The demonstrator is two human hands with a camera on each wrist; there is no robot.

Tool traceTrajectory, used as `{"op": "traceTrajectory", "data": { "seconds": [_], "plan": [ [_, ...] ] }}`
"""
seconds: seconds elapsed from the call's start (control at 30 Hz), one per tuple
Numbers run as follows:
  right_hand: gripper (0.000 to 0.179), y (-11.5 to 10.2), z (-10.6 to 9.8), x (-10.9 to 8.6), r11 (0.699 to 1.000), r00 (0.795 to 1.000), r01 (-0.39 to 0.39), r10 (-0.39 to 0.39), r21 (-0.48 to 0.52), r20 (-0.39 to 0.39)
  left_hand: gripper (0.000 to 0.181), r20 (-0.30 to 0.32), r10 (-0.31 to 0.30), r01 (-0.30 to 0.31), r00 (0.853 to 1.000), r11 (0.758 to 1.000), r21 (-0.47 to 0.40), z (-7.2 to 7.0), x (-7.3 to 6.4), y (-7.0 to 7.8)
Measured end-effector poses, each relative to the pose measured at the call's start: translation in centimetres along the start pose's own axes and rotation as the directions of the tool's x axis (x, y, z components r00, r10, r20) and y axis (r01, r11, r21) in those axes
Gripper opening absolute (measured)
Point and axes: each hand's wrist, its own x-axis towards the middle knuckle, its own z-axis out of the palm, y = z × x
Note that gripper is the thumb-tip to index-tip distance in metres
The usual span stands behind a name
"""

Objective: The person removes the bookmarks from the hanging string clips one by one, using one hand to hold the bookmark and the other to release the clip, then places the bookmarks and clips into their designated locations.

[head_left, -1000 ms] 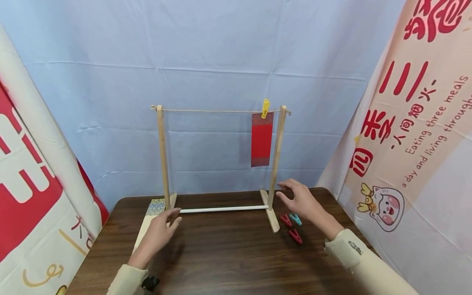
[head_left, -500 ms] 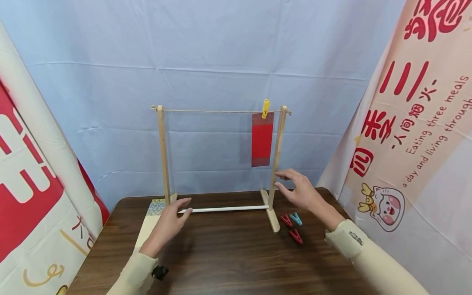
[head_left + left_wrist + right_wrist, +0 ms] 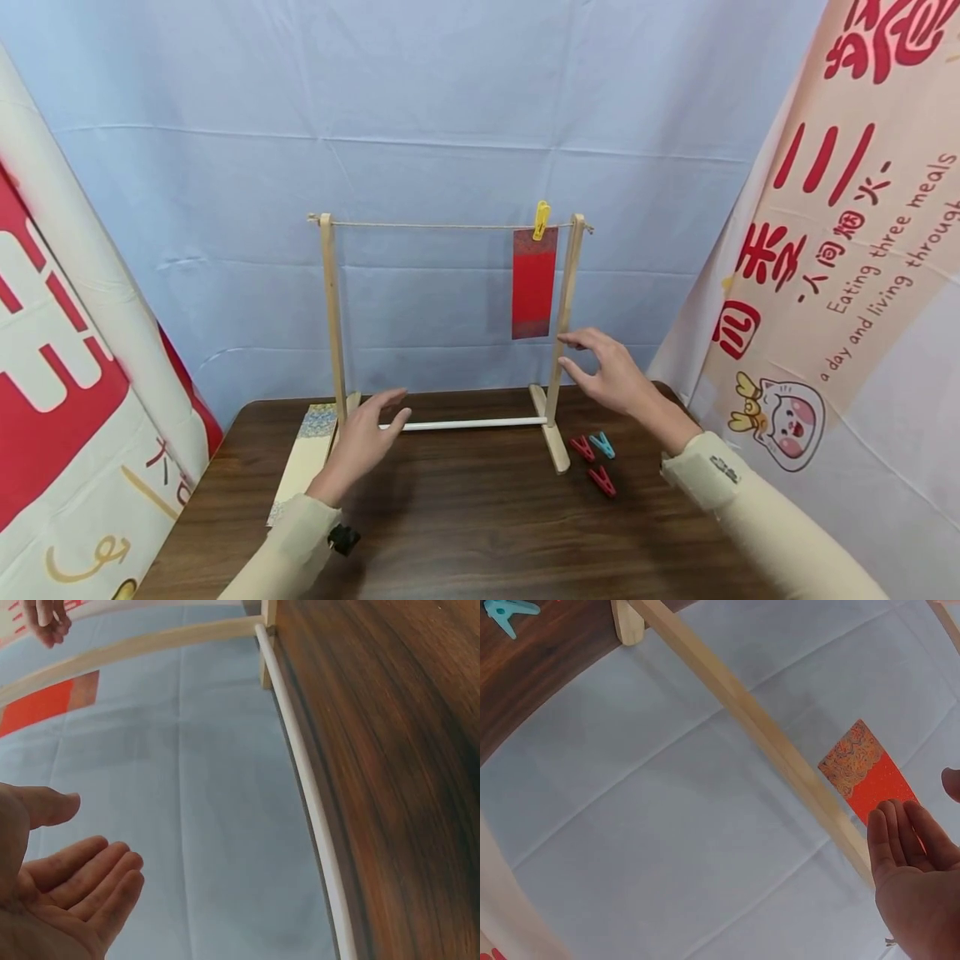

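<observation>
My left hand [image 3: 367, 442] is held with fingers and thumb apart, in front of the left end of a white rod [image 3: 472, 424]; nothing is in its grasp. Close to the right post [image 3: 565, 325] of a wooden stand, my right hand [image 3: 611, 375] has relaxed fingers and holds nothing; whether it touches the post I cannot tell. From the cord [image 3: 427, 225] between the posts hangs a red paper strip [image 3: 533, 283] with patterned ends, clipped by a yellow clothespin [image 3: 541, 221]. In the right wrist view, the fingers overlap the red strip [image 3: 877, 787].
A cream paper strip [image 3: 300, 467] with patterned ends lies at the table's left, partly behind the left hand. Two red clothespins [image 3: 602, 481] and a blue clothespin [image 3: 602, 446] lie right of the stand's foot [image 3: 556, 450]. A pale blue cloth [image 3: 450, 100] hangs behind.
My left hand has moved rightward and slightly up, away from the cream strip. My right hand has risen a little alongside the right post. The stand and hanging strip stay put.
</observation>
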Motion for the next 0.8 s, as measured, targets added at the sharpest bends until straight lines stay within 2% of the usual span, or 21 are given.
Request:
{"op": "traceTrajectory", "data": {
  "seconds": [0.13,0.33,0.53,0.8],
  "plan": [
    [0.038,-0.2,-0.3,0.5,1.0,1.0,0.016,-0.016,-0.004,0.0,0.046,-0.005,0.021,-0.021,1.0,0.998,-0.052,0.4,0.5,0.4],
    [0.04,-0.3,-0.6,1.2,1.0,1.0,0.022,-0.022,0.001,-0.002,0.046,0.023,0.026,-0.022,0.999,0.989,-0.144,0.9,1.1,0.9],
    [0.04,-0.1,-0.9,1.9,0.999,0.999,0.043,-0.044,-0.009,-0.028,0.045,0.014,0.039,-0.037,0.999,0.99,-0.14,1.3,2.0,1.4],
    [0.042,-0.1,-1.4,3.0,0.997,0.994,0.08,-0.079,0.004,-0.072,0.044,0.013,0.068,-0.065,0.998,0.988,-0.139,2.3,4.0,2.4]
  ]
}}
